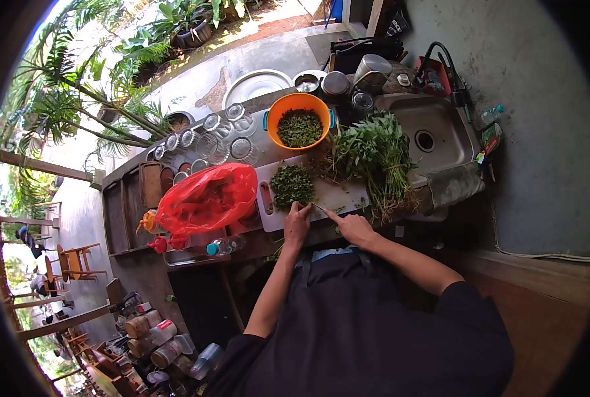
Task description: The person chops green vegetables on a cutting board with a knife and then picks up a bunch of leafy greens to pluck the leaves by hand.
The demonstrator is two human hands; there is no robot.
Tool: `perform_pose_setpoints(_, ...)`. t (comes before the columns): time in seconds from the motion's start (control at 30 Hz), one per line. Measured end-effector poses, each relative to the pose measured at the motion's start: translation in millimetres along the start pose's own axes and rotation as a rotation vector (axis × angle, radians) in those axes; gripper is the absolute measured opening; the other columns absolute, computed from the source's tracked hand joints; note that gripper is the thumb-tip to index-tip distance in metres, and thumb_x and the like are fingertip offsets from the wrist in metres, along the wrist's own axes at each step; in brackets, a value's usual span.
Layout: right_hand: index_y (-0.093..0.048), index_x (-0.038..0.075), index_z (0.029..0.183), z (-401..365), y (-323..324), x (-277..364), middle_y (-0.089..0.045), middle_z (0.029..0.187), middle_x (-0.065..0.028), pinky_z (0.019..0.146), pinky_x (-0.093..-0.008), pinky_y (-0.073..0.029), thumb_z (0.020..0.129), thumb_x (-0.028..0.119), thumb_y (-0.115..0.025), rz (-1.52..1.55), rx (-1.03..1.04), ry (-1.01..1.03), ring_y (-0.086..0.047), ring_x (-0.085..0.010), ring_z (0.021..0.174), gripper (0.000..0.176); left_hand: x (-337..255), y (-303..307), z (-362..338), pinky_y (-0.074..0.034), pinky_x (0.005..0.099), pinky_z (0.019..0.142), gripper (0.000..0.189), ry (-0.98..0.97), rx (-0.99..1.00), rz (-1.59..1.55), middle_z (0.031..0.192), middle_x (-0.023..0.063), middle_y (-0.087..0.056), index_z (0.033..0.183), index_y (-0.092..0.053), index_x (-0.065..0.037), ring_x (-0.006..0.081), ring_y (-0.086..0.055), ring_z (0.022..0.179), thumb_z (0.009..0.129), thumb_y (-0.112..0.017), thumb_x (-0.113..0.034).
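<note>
On the white cutting board (343,196) lies a heap of chopped green leaves (291,185). My left hand (297,223) is at the heap's near edge, its fingers bent together; what is between them is hidden. A knife (319,208) is gripped in my right hand (356,231), its index finger stretched along the top and its thin blade pointing toward my left fingertips. A large bunch of leafy green stems (381,155), roots still on, lies across the board's right end. Behind the board, an orange basin (299,100) contains more chopped greens.
A red plastic bag (209,196) bulges at the board's left, with a clear bottle (227,245) in front. Several upturned glass jars (243,151) stand behind it. At the right is a metal sink (444,126) with a cloth (455,183) over its front edge.
</note>
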State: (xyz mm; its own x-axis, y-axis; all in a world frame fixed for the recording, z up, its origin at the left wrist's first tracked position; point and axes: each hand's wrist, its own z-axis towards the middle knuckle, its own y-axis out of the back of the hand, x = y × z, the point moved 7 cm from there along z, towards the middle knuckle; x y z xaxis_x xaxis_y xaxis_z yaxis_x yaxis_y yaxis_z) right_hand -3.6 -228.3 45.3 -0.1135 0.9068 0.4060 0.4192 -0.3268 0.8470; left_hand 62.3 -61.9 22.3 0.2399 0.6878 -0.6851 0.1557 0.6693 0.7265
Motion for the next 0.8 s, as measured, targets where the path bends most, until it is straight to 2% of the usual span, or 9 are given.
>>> perform_pose_setpoints(0.3,-0.016,0.038,0.158,6,-28,-16,-0.064,0.071,-0.0182,0.065,-0.0540,-0.055,0.088,0.009,-0.052,-0.011,-0.098,0.033,-0.066,-0.0405,0.067,0.084,3,1,1,-0.051,0.0453,0.071,0.023,-0.002,-0.016,-0.043,0.094,0.0138,-0.060,0.109,-0.074,-0.010,0.0349,-0.065,0.083,0.088,-0.066,-0.006)
perform_pose_setpoints(0.37,-0.015,0.040,0.158,6,-27,-17,-0.064,0.073,-0.0190,0.065,-0.0538,-0.055,0.089,0.009,-0.051,-0.011,-0.125,0.061,-0.066,-0.0402,0.066,0.084,4,3,1,-0.050,0.0425,0.074,0.024,0.040,-0.018,-0.050,0.092,0.0134,-0.061,0.109,-0.075,-0.010,0.0315,-0.065,0.084,0.086,-0.068,-0.006)
perform_pose_setpoints(0.5,-0.014,0.042,0.157,-3,-23,-19,-0.064,0.074,-0.0192,0.064,-0.0535,-0.055,0.090,0.009,-0.050,-0.021,-0.088,0.035,-0.066,-0.0398,0.066,0.083,7,1,1,-0.050,0.0419,0.073,0.021,0.017,-0.047,-0.048,0.091,0.0130,-0.062,0.107,-0.076,-0.009,0.0313,-0.065,0.082,0.088,-0.068,-0.008)
perform_pose_setpoints(0.57,-0.013,0.041,0.157,-8,-20,-20,-0.065,0.078,-0.0199,0.071,-0.0542,-0.055,0.091,0.009,-0.049,-0.024,0.000,-0.009,-0.067,-0.0415,0.073,0.082,6,4,2,-0.050,0.0418,0.072,0.020,0.034,-0.036,-0.056,0.090,0.0126,-0.062,0.106,-0.076,-0.009,0.0315,-0.065,0.081,0.089,-0.068,-0.009)
perform_pose_setpoints(0.8,-0.015,0.040,0.157,-15,-9,-18,-0.065,0.078,-0.0201,0.072,-0.0535,-0.056,0.091,0.006,-0.046,0.005,-0.019,-0.035,-0.067,-0.0418,0.073,0.081,4,3,-1,-0.051,0.0414,0.073,0.021,0.032,-0.038,-0.027,0.091,0.0128,-0.062,0.106,-0.075,-0.009,0.0318,-0.065,0.083,0.087,-0.068,-0.008)
